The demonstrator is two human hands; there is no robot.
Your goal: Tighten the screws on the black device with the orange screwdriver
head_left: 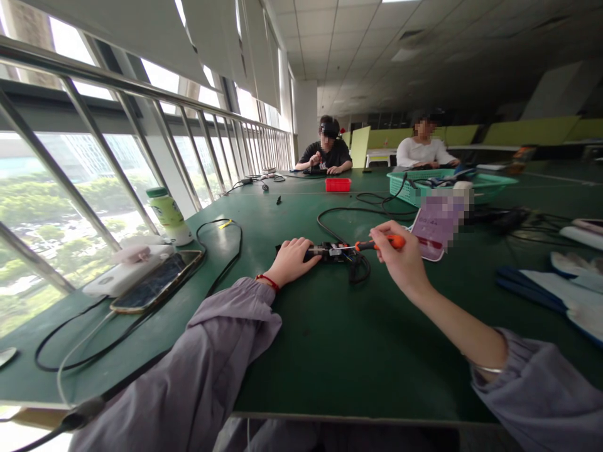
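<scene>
My right hand (393, 254) grips a screwdriver (365, 245) by its orange and black handle. The thin metal shaft points left, and its tip meets the opened black device (336, 253) on the table. Small parts and wires show in the device's open body. Over the left end of that device lies my left hand (294, 258), its fingers wrapped across it and pressing it to the tabletop. A short black cable (362, 271) loops beside the device's right end. My left fingers hide much of the device's left part.
The green table (301, 351) carries a phone (160, 282), a white power bank (129, 270), a green-capped bottle (169, 216), a propped phone (436, 226), a teal basket (405, 191), a red box (338, 184) and gloves (556, 292). Two people sit at the far side.
</scene>
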